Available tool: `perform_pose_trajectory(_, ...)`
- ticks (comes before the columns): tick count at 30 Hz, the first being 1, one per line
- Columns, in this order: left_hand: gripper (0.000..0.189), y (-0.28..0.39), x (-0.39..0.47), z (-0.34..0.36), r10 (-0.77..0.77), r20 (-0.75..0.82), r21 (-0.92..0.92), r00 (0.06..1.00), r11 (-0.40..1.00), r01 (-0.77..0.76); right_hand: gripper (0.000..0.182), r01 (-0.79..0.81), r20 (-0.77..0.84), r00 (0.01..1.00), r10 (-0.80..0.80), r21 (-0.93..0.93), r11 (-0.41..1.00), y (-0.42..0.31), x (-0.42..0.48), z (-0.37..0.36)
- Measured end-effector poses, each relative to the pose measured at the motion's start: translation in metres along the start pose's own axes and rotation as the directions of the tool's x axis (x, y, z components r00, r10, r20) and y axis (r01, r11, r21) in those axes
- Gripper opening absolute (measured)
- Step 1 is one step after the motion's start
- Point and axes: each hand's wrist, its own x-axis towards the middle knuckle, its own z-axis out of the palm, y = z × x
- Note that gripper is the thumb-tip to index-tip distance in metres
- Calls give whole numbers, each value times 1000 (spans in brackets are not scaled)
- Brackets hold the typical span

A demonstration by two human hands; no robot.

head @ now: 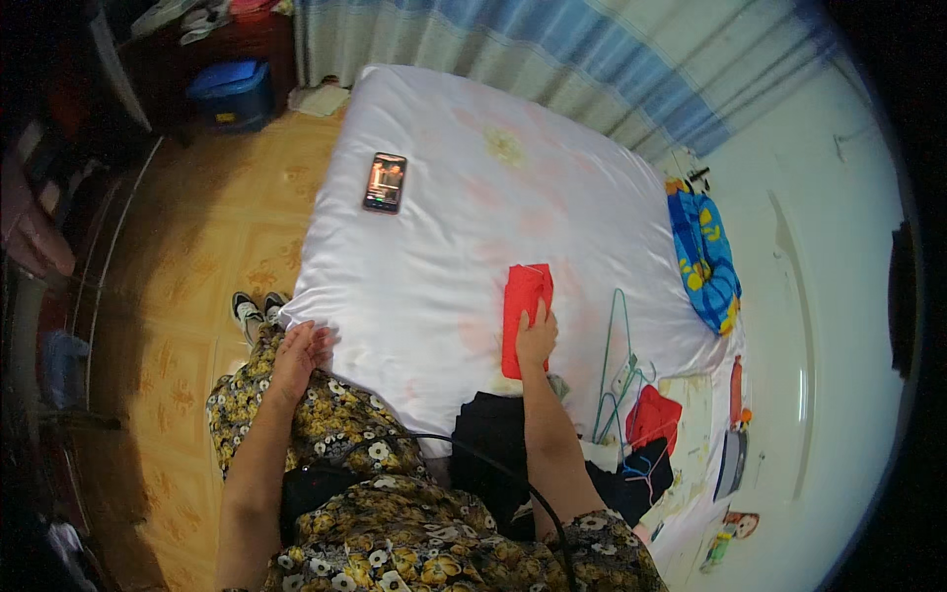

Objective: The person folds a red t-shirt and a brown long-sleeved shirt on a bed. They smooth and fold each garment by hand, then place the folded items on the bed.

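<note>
A folded red cloth point(518, 318) lies lengthwise on the white satiny bed cover point(444, 244). My right hand point(538, 337) rests on its right side with the fingers bent; whether it grips the cloth cannot be told. Over the left edge of the bed, beside my floral clothing, my left hand point(297, 355) is held with fingers apart and nothing in it. Black fabric point(484, 429) lies under and beside my right forearm. To the right of that arm are green wire hangers point(610, 355), a crumpled red cloth point(654, 418) and more black fabric point(651, 481).
A lit smartphone point(385, 183) lies on the bed's upper left. Blue patterned fabric point(703, 259) is bunched at the right edge by the wall. Curtains point(518, 37) hang behind the bed. A blue lidded bin point(233, 96) stands on the tiled floor. A black cable crosses my lap.
</note>
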Motion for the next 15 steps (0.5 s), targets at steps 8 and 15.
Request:
perform_pose_trajectory(8, 35, 6, -15, -1, -23, 18, -92, 1000, 995, 25, 43, -249, -37, 967, 253, 94, 964, 24, 11, 1)
perform_pose_trajectory(15, 37, 9, -19, -12, -36, 19, -115, 999, 993, 38, 41, -315, 104, 946, 306, 79, 946, 12, 21, -5)
